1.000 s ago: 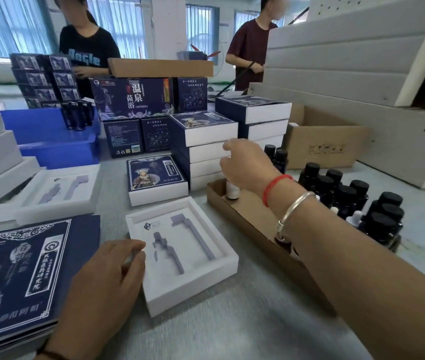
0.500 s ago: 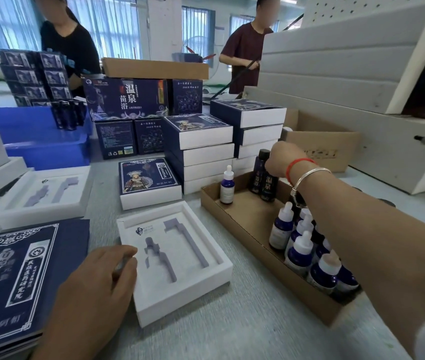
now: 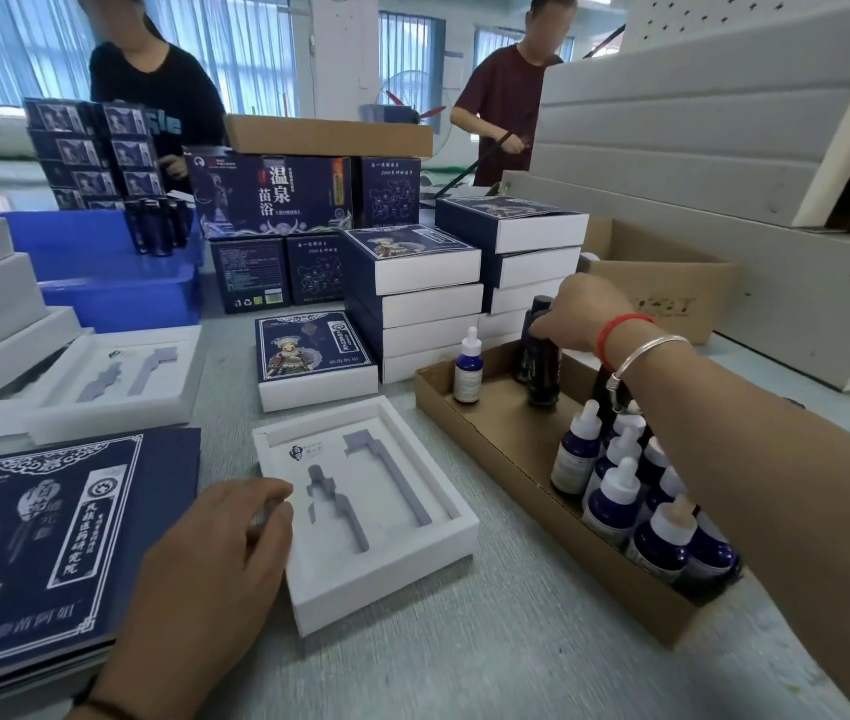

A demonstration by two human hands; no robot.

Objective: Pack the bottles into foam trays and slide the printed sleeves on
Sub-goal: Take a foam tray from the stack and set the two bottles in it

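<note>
The person's right hand (image 3: 576, 317) reaches across the table into the long cardboard tray (image 3: 474, 433). Its fingers are curled round the top of a tall dark bottle (image 3: 542, 366), which stands at the far end of the tray. The grip is at the cap, likely so the bottle can be pulled straight up.

The left hand (image 3: 215, 553) rests on the near left edge of the white foam tray (image 3: 386, 569), fingers bent over the rim. It looks like it keeps the tray from sliding while the other hand works.

The foam tray has two cut-out slots, and both have nothing in them. It sits just beside the cardboard tray, so the trip is short.

A bunch of dropper bottles (image 3: 615, 491) stands at the near end, and one small dropper bottle (image 3: 468, 366) stands alone by the dark one.

The printed sleeves (image 3: 53, 537) lie flat in a pile to the left, close by for later.
</note>
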